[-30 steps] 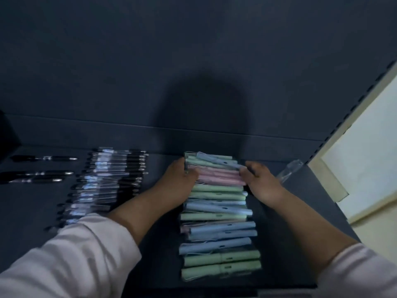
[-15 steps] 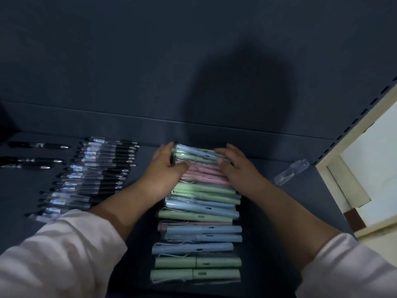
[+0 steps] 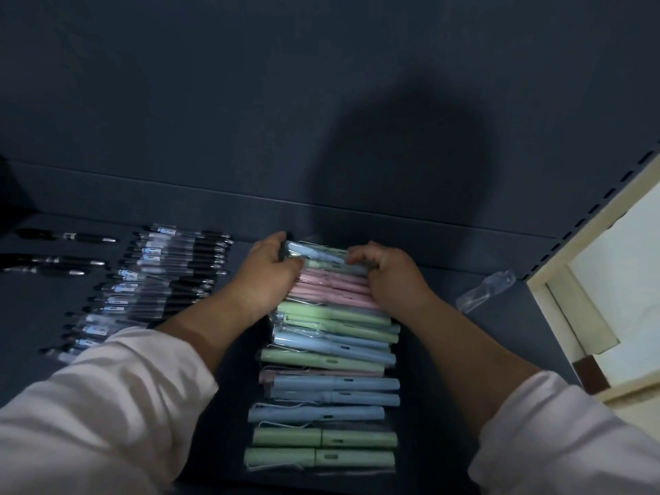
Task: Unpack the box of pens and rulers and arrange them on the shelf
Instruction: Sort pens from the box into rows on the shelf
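A column of pastel pens [image 3: 328, 355] in clear sleeves, green, blue and pink, runs front to back on the dark shelf [image 3: 446, 316]. At its far end lie a blue pen [image 3: 314, 252] and a green one beneath it. My left hand [image 3: 266, 276] holds their left ends, thumb curled over them. My right hand [image 3: 387, 273] pinches their right ends with curled fingers. Both wrists lie over the pink pens.
Left of the column lies a row of several black pens in clear wrappers [image 3: 157, 280], with three loose black pens [image 3: 53, 259] farther left. An empty clear sleeve [image 3: 485, 292] lies at the right. The shelf's back wall [image 3: 321, 119] rises behind; a cream upright [image 3: 585, 251] bounds the right side.
Both hands have closed in on the top pens at the far end of the column; my right fingers have curled onto their right ends. The camera drifted, shifting the scene.
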### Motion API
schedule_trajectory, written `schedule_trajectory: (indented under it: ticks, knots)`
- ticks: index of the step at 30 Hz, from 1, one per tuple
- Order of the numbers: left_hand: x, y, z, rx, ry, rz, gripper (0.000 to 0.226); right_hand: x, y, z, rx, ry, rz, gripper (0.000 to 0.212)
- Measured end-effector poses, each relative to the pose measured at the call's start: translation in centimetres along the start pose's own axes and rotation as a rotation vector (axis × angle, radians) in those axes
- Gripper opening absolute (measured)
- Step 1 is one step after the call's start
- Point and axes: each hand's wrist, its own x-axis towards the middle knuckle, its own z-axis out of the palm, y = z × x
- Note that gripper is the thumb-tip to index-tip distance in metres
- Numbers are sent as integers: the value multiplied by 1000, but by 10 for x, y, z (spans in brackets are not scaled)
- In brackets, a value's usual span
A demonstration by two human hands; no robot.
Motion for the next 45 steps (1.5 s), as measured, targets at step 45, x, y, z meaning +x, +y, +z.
schedule_trajectory:
  ticks: [45]
  knots:
    - [-132,5,-166,1135,347,493,68,-80,-185,61,-706,51,-241,59]
